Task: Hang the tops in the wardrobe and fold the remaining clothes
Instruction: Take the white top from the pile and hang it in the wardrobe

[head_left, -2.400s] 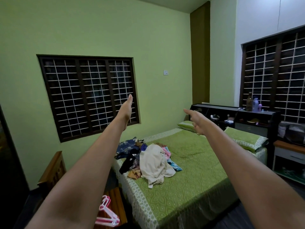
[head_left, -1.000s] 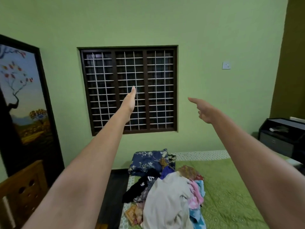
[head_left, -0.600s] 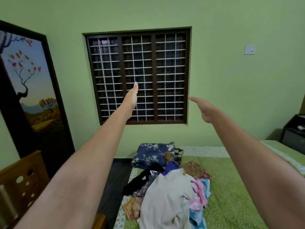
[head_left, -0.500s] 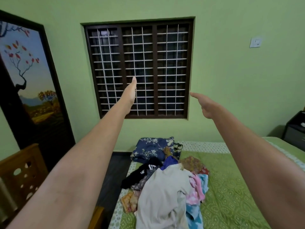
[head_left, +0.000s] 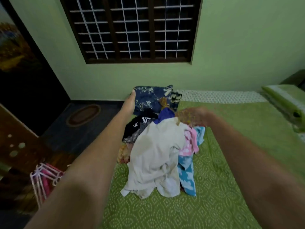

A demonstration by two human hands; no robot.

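Beside bed [head_left: 222, 187]: pink hangers [head_left: 45, 176] on wooden chair [head_left: 19, 146], rug [head_left: 83, 114].

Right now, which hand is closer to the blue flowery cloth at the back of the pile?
Left. The left hand is right at the left edge of the blue flowery cloth. The blurred right hand hovers off to its right, above the pile.

no legible text, labels or numbers
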